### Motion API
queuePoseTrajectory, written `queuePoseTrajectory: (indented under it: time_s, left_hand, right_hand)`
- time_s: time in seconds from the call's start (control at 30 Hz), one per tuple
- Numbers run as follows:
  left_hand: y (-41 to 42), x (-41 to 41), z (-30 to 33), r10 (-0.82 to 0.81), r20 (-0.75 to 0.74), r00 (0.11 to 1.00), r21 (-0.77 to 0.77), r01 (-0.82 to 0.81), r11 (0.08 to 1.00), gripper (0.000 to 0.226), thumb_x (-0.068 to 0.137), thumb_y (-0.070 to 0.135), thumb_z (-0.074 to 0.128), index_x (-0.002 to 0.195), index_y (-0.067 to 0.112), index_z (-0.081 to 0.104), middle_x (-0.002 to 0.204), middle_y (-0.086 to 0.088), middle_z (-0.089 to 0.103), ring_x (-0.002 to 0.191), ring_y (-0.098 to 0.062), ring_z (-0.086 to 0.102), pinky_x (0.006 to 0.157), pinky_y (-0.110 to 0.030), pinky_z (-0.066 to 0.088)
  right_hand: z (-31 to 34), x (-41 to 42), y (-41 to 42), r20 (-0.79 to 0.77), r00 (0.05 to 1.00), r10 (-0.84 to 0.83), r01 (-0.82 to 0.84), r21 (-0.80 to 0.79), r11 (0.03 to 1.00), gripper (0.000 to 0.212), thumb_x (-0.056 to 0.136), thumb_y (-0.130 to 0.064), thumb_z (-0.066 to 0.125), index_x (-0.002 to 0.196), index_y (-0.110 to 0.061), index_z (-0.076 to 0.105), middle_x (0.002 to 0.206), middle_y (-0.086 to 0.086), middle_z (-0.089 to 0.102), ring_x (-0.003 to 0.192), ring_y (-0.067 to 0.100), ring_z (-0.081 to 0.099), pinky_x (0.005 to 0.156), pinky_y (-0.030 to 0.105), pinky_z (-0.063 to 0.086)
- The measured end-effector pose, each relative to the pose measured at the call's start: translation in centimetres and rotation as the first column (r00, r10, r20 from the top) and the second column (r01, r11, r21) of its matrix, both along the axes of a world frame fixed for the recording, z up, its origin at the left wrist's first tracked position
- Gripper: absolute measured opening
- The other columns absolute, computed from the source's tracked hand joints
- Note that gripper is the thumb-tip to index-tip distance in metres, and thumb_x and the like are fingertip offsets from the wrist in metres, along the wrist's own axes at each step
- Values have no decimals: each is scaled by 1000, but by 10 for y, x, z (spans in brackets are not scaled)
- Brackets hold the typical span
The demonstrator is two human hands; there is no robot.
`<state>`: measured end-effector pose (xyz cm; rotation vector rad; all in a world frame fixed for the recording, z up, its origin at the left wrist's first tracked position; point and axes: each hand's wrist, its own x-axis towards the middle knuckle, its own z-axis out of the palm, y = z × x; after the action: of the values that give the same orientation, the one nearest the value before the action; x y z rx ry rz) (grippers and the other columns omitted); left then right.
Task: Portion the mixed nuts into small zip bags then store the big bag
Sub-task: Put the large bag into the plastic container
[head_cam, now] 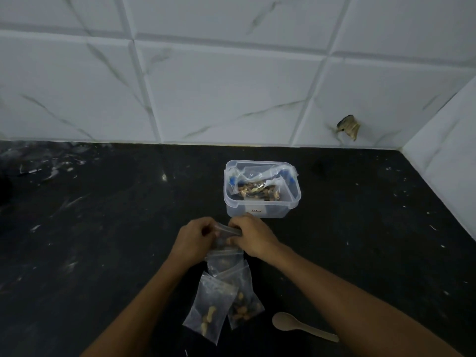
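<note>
Both hands meet at the centre of the view, above a dark counter [103, 228]. The left hand [192, 239] and the right hand [251, 234] each pinch the top edge of a small bag [226, 231], with fingers curled and pressed together on the plastic strip. The strip spans the gap between the two hands. Whether the seal is closed cannot be told.

At 12 o'clock from the hands, just beside the right knuckles, stands a clear plastic box [262, 210]. Inside it lies the big bag [260, 181], crumpled, with nuts visible at its bottom.

At 6 o'clock from the hands, three more small bags lie on the counter and overlap one another: one [224, 260] directly below the hands, one [244, 302] nearer the camera and one [208, 310] at 7 o'clock, both holding nuts.

A pale spoon [286, 322] lies flat at 5 o'clock, partly hidden under the right forearm. A tiled wall [231, 86] closes the counter at 12 o'clock.
</note>
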<state>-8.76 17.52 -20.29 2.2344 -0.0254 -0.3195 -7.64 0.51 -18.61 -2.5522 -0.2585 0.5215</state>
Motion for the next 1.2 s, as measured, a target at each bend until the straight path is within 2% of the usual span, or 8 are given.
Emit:
queuePoseTrajectory:
  time_s: [0.1,0.27,0.37,0.5,0.63,0.87,1.03,1.2]
  left_hand:
    - [4,-2,15,-87,127,988,-115,102,988,24,90,8,62,81,30,66,86,8,66,80,-6,63,70,-21,50]
    - [-1,6,44,-91,272,958,-229,157,961,16,91,13,61,101,26,66,102,10,64,93,-4,63,77,-20,54]
    - [-6,20,57,105,315,943,-270,-17,963,15,95,18,58,106,27,62,97,17,61,89,1,61,71,-11,49]
    - [-19,43,51,248,70,966,-223,-227,948,12,97,28,55,103,22,63,91,5,64,82,-6,62,66,-17,45]
    - [-31,58,42,305,-271,913,-382,-393,836,18,94,29,59,96,14,68,94,-10,70,79,-17,65,67,-29,54]
    - [-35,68,44,301,-405,863,-418,-468,779,11,90,19,65,97,10,65,95,-12,67,77,-18,66,64,-26,55]
    - [-35,66,46,292,-410,864,-425,-464,777,9,91,13,63,97,6,64,89,-13,66,72,-17,65,64,-27,55]
    - [-34,65,44,282,-439,853,-426,-474,771,9,92,14,61,99,8,62,91,-11,65,73,-16,64,62,-25,54]
  right_hand:
    - [18,0,-5,-91,990,111,-102,99,990,13,85,-21,69,96,-17,65,91,0,68,83,12,65,79,36,55]
    - [54,0,-11,102,989,106,-108,11,994,13,93,-18,58,102,-14,67,94,4,69,82,13,66,74,29,56]
    - [91,14,-28,107,991,-83,73,95,993,17,93,-25,58,97,-12,67,87,5,69,70,11,66,64,22,55]
    - [116,54,-60,13,879,-476,456,264,850,15,88,-17,66,98,-5,67,84,10,71,64,14,72,61,26,60]
    - [98,78,-69,-18,811,-585,584,83,808,18,83,-10,70,99,-2,64,79,12,68,64,18,72,62,30,61]
    - [70,80,-63,25,874,-485,469,-301,830,21,73,-24,76,84,-15,60,64,-4,61,55,7,56,50,22,39]
    - [59,87,-57,43,908,-417,386,-473,792,41,66,-40,81,93,-19,59,80,-2,62,72,14,59,64,29,45]
    - [38,98,-45,61,911,-408,356,-615,703,64,77,-46,72,130,-17,50,121,6,56,107,25,54,76,34,37]
